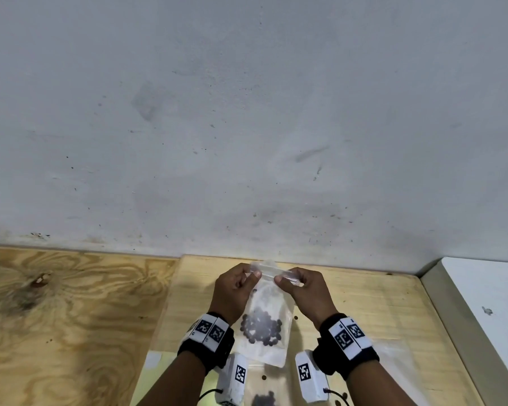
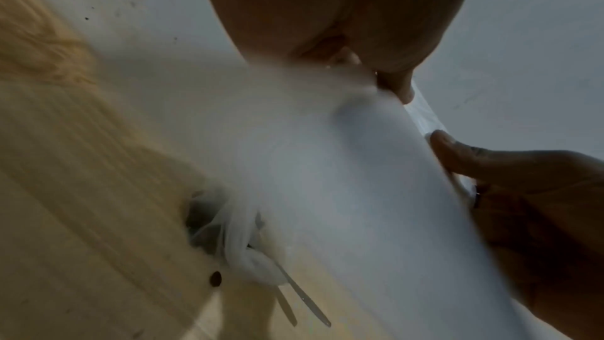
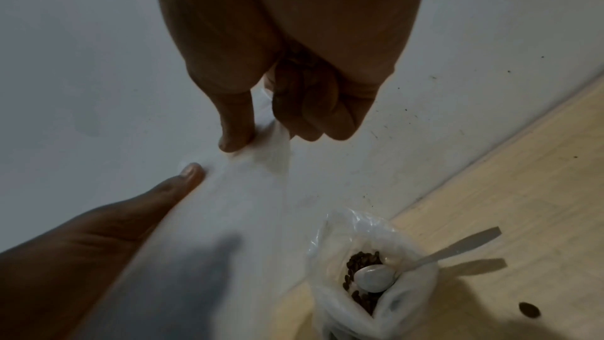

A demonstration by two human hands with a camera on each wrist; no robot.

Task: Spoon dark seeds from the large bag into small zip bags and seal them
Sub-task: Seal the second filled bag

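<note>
Plywood with swirling grain is making up the counter (image 1: 71,312), and a paler board is lying across it under the hands. Going from left to right: the left hand (image 1: 235,288) is pinching the top left corner of one small zip bag (image 1: 266,341) between thumb and fingers, its grip closing on the clear strip at the mouth. This bag is hanging upright between the two wrists, just in front of the grey wall (image 1: 247,112), and a cluster of dark seeds (image 1: 261,326) is sitting in its lower half — too many to count, with one or two clinging higher up near the left hand. The right hand (image 1: 302,291) is pinching the top right corner of the same strip, thumb in front and fingers curled behind.

Below, in the right wrist view, one large bag (image 3: 376,281) of thin crinkled plastic is standing open on the board, holding more seeds; one metal spoon (image 3: 376,279) is resting bowl-down in them, its handle sticking out over the rim to the right. Loose seeds are lying on the board — one by the large bag (image 3: 529,310), and a few more in the head view around the small bag.
</note>
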